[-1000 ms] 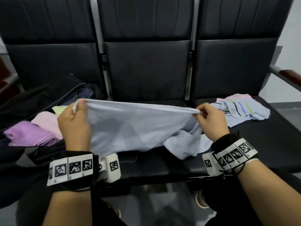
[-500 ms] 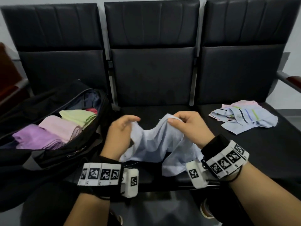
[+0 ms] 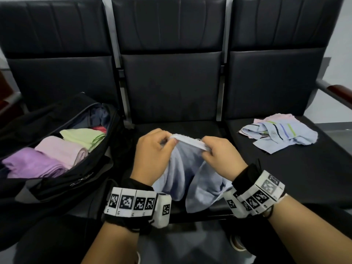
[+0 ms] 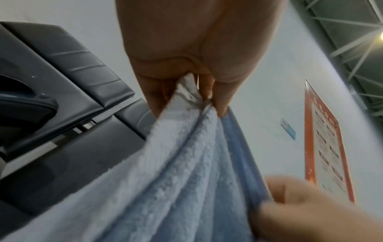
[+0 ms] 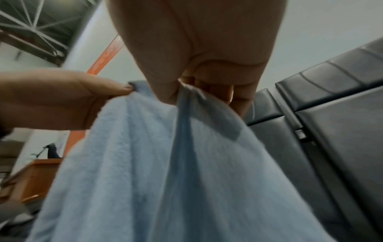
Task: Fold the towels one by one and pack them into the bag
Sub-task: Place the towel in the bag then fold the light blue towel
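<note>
A light blue towel (image 3: 182, 168) hangs doubled over the middle seat, its top edge pinched at both ends. My left hand (image 3: 152, 151) grips the left end and my right hand (image 3: 217, 157) grips the right end, a short span apart. The left wrist view shows the towel (image 4: 176, 172) bunched between thumb and fingers; in the right wrist view the towel (image 5: 165, 163) drapes down from the pinch. An open black bag (image 3: 62, 180) lies on the left seat with folded purple, pink and green towels inside. Unfolded striped towels (image 3: 280, 134) lie on the right seat.
Three dark padded seats (image 3: 285, 168) form a row with backrests behind. A wooden armrest (image 3: 341, 90) sticks out at the far right. My dark trousers and a shoe (image 3: 236, 242) show below the seat edge.
My hands came together from a wide spread, bringing the towel's two ends close so it hangs doubled. The head view also rose a little.
</note>
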The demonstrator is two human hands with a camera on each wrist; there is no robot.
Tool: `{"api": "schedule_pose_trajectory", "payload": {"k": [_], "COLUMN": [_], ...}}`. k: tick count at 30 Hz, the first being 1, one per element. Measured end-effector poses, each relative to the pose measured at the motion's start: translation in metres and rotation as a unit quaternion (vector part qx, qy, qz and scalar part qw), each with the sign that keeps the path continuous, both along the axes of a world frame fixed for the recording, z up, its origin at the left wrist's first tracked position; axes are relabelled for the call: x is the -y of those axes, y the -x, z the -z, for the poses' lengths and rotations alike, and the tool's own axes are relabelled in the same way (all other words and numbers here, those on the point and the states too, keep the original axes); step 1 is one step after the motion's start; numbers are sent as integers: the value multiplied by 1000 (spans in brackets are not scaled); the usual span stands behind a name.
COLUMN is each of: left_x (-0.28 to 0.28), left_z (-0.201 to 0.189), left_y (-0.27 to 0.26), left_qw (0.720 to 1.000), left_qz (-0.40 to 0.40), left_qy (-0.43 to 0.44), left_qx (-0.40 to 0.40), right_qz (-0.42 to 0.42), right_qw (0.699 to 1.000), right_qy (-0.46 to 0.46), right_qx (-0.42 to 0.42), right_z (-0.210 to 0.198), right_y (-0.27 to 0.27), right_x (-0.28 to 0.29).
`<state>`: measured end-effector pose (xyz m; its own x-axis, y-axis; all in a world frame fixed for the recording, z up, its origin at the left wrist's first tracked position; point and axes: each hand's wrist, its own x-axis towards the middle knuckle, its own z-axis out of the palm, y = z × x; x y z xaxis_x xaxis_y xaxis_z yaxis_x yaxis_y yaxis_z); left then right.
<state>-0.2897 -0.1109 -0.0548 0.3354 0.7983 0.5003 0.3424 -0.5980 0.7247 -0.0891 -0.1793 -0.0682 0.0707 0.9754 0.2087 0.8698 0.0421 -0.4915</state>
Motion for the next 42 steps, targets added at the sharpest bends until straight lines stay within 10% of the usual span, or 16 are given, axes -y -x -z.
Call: {"api": "schedule_pose_trajectory", "payload": {"k": [15, 22, 29, 36, 42], "left_x": [-41, -49, -49, -37, -14], "left_z": [-7, -28, -52, 1, 7], "left_y": [60, 56, -3, -22, -27], "left_qw": [967, 955, 982, 982, 987], "left_qz": [-236, -279, -185, -56, 49], "left_qy": [18, -4, -12, 127, 113], "left_qx": [89, 95, 42, -128, -107], "right_qz": [127, 148, 40, 71, -46], "right_qw": [983, 965, 863, 849, 762], "right_qy": [-133, -139, -118, -26, 110], "right_qx": [-17, -167, -489, -523, -637], "right_z": [12, 3, -37, -1, 10], "right_y": [-69, -80, -47, -28, -19], "right_x": [18, 22, 7, 6, 5]}}
